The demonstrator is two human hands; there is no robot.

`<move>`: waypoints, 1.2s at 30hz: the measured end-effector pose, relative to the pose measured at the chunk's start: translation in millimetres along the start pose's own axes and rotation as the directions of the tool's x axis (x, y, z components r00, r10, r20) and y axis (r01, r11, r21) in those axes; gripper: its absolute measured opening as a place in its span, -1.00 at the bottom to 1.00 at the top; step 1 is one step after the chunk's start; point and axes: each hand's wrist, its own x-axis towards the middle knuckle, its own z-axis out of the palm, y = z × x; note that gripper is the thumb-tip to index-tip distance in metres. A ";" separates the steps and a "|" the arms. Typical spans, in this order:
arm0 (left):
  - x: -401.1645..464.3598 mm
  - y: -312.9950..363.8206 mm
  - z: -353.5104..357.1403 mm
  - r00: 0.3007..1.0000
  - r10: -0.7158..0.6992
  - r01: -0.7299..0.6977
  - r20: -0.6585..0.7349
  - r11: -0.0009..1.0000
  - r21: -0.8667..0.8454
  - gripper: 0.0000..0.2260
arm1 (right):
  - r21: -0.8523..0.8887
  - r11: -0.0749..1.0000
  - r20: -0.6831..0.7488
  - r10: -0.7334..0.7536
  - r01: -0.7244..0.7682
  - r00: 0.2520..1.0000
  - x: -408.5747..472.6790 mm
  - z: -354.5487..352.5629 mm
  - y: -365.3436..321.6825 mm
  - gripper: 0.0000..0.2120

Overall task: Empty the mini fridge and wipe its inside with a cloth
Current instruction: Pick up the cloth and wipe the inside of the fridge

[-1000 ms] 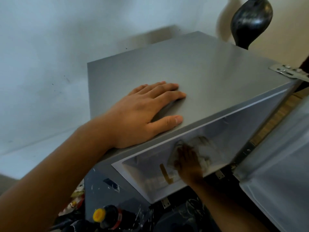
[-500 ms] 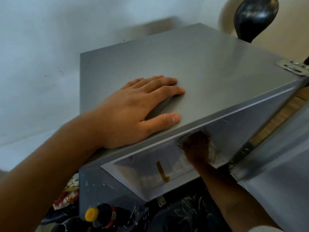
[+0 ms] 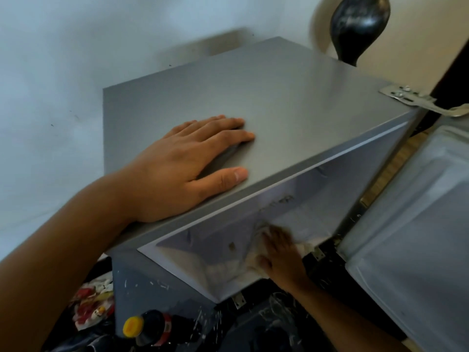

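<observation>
A grey mini fridge (image 3: 279,102) fills the middle of the view, seen from above, with its door (image 3: 418,224) swung open to the right. My left hand (image 3: 187,171) lies flat on the fridge's top, fingers spread, holding nothing. My right hand (image 3: 281,252) reaches into the white interior and presses a pale cloth (image 3: 253,260) against the inner floor near the front opening. The hand and cloth are blurred by motion. The part of the interior I can see holds no items.
A dark bottle with a yellow cap (image 3: 142,326) and a colourful packet (image 3: 91,306) lie on the floor at the lower left of the fridge. A dark rounded vase (image 3: 360,24) stands behind the fridge. A metal hinge bracket (image 3: 406,96) sits at the top right corner.
My right hand with the cloth has slid from deeper inside toward the front of the interior floor. My left hand has stayed flat on the top. The camera view shifted slightly.
</observation>
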 end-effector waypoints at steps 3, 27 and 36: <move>-0.4 0.4 0.4 1.000 -0.002 0.002 0.002 1.000 0.000 -0.41 | 0.021 0.970 -0.076 0.243 -0.242 0.967 31.7 2.3 34.4 -0.43; -1.2 0.9 -0.9 1.000 -0.017 0.017 0.009 0.999 -0.032 -0.43 | 0.083 0.970 0.075 -0.234 0.227 0.969 3.3 36.3 -117.5 -0.54; -1.4 -0.2 0.9 1.000 -0.008 0.008 0.001 1.000 -0.023 -0.43 | -0.042 0.994 -0.065 0.098 -0.101 0.993 -6.1 3.9 -0.6 -0.48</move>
